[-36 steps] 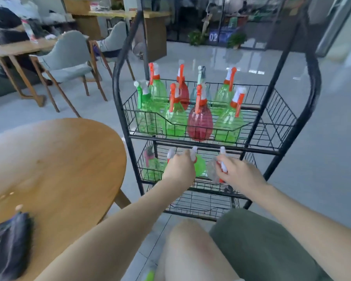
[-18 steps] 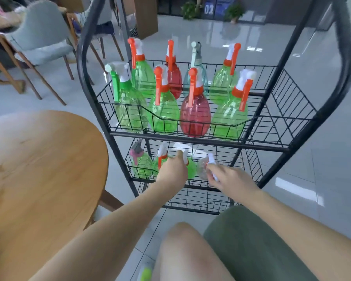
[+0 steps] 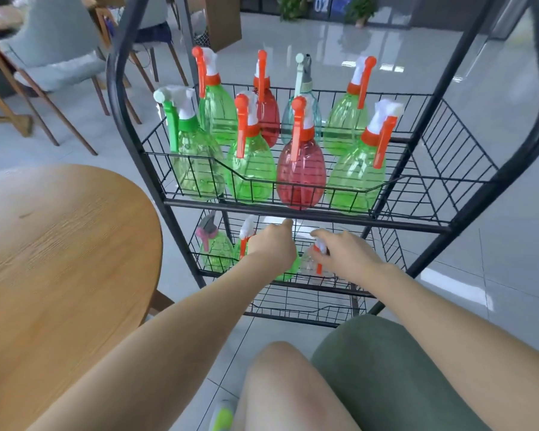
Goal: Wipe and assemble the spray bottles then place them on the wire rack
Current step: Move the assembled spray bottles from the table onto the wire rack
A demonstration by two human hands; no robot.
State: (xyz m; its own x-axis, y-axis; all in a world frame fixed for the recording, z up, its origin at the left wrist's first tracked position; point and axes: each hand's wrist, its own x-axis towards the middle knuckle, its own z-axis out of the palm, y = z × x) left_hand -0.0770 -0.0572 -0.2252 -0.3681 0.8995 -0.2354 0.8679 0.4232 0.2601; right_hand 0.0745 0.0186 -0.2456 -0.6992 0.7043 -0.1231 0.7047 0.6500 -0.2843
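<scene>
A black wire rack (image 3: pixel 324 213) stands in front of me. Several assembled green, red and pale blue spray bottles fill its top shelf (image 3: pixel 417 181). Both my hands reach into the middle shelf. My left hand (image 3: pixel 271 248) covers the head of a green spray bottle (image 3: pixel 288 273) standing there, with fingers curled down round it and mostly hidden. My right hand (image 3: pixel 350 256) holds the white and orange spray head of a clear spray bottle (image 3: pixel 310 265) standing just to the right of the green one.
Two more green bottles (image 3: pixel 217 253) stand at the left of the middle shelf. The bottom shelf (image 3: pixel 293 303) holds nothing visible. A round wooden table (image 3: pixel 59 259) is at my left, chairs (image 3: pixel 53 57) behind it. My knees are below the rack.
My view has moved closer to the rack and the cloth on the table has left the view. Both hands have pushed the two bottles deeper into the middle shelf.
</scene>
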